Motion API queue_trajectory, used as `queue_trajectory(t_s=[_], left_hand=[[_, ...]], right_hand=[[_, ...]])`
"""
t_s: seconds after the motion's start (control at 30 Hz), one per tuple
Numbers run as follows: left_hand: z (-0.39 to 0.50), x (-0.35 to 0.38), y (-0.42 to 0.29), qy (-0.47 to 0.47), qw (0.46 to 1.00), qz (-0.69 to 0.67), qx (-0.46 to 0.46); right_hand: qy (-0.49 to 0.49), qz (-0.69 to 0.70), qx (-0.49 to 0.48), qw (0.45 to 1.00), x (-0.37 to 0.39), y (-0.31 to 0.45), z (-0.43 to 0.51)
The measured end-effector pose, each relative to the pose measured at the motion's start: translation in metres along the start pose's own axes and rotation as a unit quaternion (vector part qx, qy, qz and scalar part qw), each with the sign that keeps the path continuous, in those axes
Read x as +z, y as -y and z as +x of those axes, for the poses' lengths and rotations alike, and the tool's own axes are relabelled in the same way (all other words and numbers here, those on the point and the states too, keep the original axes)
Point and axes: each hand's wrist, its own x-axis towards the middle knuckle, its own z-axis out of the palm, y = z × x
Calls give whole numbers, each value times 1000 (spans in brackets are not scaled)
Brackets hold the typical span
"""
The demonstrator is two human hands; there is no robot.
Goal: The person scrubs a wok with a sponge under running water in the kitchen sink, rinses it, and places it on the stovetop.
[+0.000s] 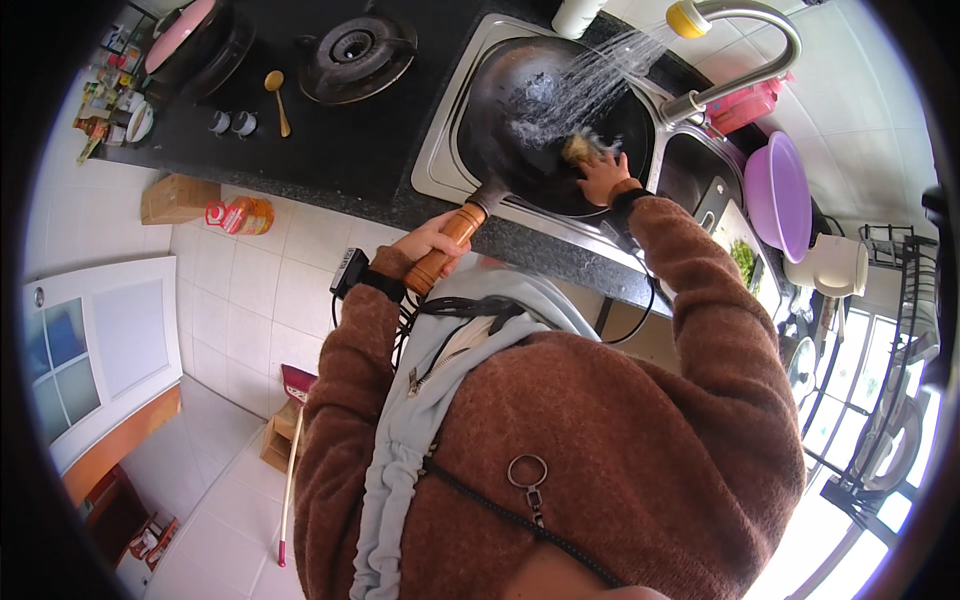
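Note:
My left hand (pixel 429 241) is wrapped around the turned wooden handle (pixel 469 219) of a dark wok (pixel 499 150). The wok rests tilted in the left basin of a stainless steel sink (pixel 435 169). Inside it, my right hand (pixel 604 180) presses a yellowish scrubber (pixel 579 149) against the right part of the wok's inner surface; the fingers partly hide the scrubber. Spray from the yellow-tipped head of a curved faucet (pixel 688 19) runs into the wok and splashes near its middle.
Left of the sink are a gas burner (pixel 352 51), a golden spoon (pixel 278 101), two small grey cups (pixel 231 123) and a pot with a pink lid (pixel 180 34). Right of it are a purple basin (pixel 780 196) and a cutting board (pixel 731 217) bearing chopped greens (pixel 744 262). An oil bottle (pixel 251 215) stands below.

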Motion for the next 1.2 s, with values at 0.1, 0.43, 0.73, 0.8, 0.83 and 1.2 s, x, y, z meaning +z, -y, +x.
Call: queue_trajectory(t_s=[0.1, 0.43, 0.73, 0.8, 0.83, 1.2], left_hand=[[-1, 2, -2, -2, 1000, -6, -1], [-3, 4, -4, 8, 999, -31, -13], [-4, 4, -2, 4, 1000, -12, 13], [-3, 3, -1, 18, 1000, -11, 15], [-3, 3, -1, 17, 1000, -13, 16], [-4, 7, -4, 9, 1000, -2, 22]], right_hand=[[137, 162, 30, 977, 3, 7, 12], [-112, 398, 3, 910, -45, 80, 107], [53, 180, 64, 980, 3, 31, 34], [12, 250, -10, 968, -1, 37, 31], [-22, 275, -86, 957, -3, 40, 33], [-81, -12, 59, 995, 9, -12, 45]])
